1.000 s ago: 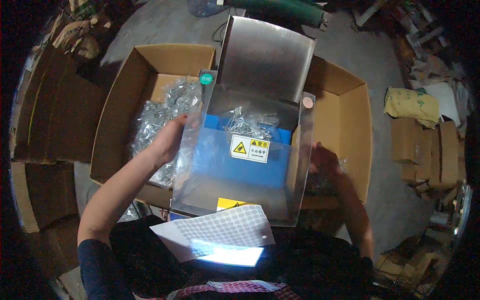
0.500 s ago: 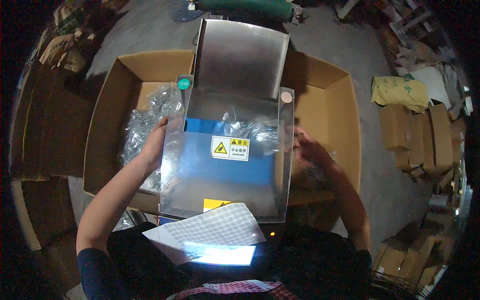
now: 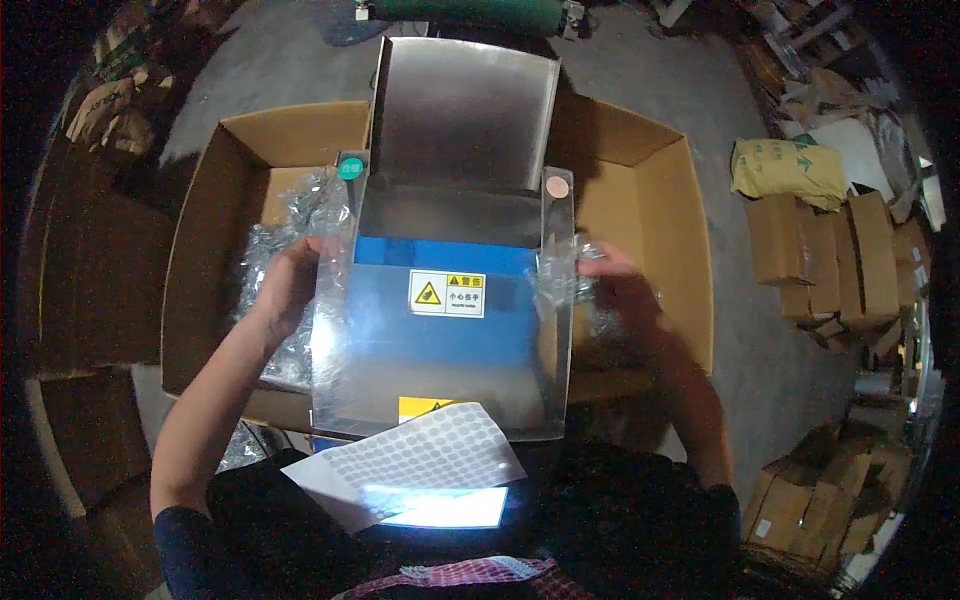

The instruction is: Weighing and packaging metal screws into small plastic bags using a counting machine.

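A machine with a clear cover (image 3: 440, 370), a blue inner panel (image 3: 400, 335) and a raised steel plate (image 3: 465, 115) stands between my hands. My right hand (image 3: 618, 280), by the cover's right side, has its fingers closed on a crumpled clear plastic bag (image 3: 582, 285). My left hand (image 3: 290, 285) is at the cover's left edge with its fingers curled; what they hold, if anything, is hidden. Beside it, several shiny clear plastic bags (image 3: 265, 255) are heaped in the left cardboard box (image 3: 200, 250). A sheet of round stickers (image 3: 420, 455) rests on the machine's near end, above a lit screen (image 3: 445, 508).
A second cardboard box (image 3: 680, 240) stands on the machine's right, under my right hand. Beyond the machine lies a green roller (image 3: 470, 14). At the far right are a yellow sack (image 3: 790, 172) and several cartons (image 3: 820, 250); more cartons (image 3: 820, 510) lie at lower right.
The clear plastic bag has shifted from the middle of the machine to its right side, in my right hand. My left hand stays by the cover's left edge. The view has shifted slightly.
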`<action>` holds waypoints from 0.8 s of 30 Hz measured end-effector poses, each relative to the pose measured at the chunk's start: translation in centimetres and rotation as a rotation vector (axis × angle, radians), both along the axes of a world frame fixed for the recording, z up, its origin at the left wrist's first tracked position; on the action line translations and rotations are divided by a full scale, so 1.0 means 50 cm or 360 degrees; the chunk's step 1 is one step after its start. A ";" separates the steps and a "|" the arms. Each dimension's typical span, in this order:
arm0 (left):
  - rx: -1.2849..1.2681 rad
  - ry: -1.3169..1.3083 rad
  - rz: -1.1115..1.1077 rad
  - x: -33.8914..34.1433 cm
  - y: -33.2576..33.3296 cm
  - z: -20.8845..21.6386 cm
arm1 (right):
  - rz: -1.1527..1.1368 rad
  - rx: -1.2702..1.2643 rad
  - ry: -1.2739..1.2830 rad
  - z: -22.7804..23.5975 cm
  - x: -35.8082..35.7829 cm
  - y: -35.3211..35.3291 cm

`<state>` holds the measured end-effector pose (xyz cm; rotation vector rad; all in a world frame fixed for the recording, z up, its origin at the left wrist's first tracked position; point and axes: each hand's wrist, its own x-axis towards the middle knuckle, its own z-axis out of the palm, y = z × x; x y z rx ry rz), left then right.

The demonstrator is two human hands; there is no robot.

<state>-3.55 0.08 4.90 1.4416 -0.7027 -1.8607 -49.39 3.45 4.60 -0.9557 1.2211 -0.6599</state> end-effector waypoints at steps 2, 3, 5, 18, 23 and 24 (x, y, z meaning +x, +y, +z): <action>-0.0140 -0.0111 -0.0059 0.012 -0.009 0.004 | -0.0079 -0.1044 0.0103 0.027 -0.026 0.014; -0.0149 -0.0054 -0.0017 0.026 -0.017 0.000 | -0.0004 -0.1888 0.0485 0.029 -0.050 0.019; -0.0139 -0.0013 0.0054 0.047 -0.015 -0.001 | -0.0531 -0.0969 0.0007 0.150 0.009 0.040; -0.0440 -0.0331 0.0377 0.020 0.002 0.140 | -0.0213 -0.0179 -0.0154 0.286 0.163 0.020; -0.0692 -0.0271 0.0176 -0.041 0.017 0.232 | -0.0069 -0.0204 -0.0235 0.265 0.149 0.015; -0.0654 -0.0239 -0.0016 -0.062 0.027 0.250 | -0.0071 -0.0204 -0.0223 0.288 0.167 0.023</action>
